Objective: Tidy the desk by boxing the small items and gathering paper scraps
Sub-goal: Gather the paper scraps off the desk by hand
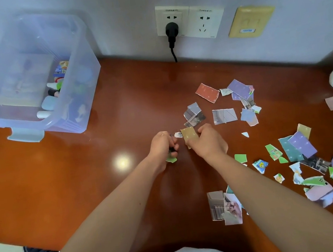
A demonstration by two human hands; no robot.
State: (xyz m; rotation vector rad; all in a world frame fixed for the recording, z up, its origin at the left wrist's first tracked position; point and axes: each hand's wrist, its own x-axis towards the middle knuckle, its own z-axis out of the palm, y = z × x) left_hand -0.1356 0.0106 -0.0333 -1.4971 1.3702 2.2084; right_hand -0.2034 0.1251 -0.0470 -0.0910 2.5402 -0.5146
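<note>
Frame centre: pinching tan scrap (189, 134) with right hand (207, 142). Clutching green scrap (171, 159), perhaps more, in curled left hand (161, 146). Paper scraps (295, 146) strewn across desk (81, 172), right of frame. Small items (50, 100) inside clear box (93, 54), upper left.

Bright glare spot on desk (60, 175)

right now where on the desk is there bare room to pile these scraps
Bare desk lies left of the left hand, up to the plastic box, and along the back edge under the sockets. Right of the right hand it is crowded: paper scraps lie scattered out to the desk's right edge. Both hands grip scraps.
</note>
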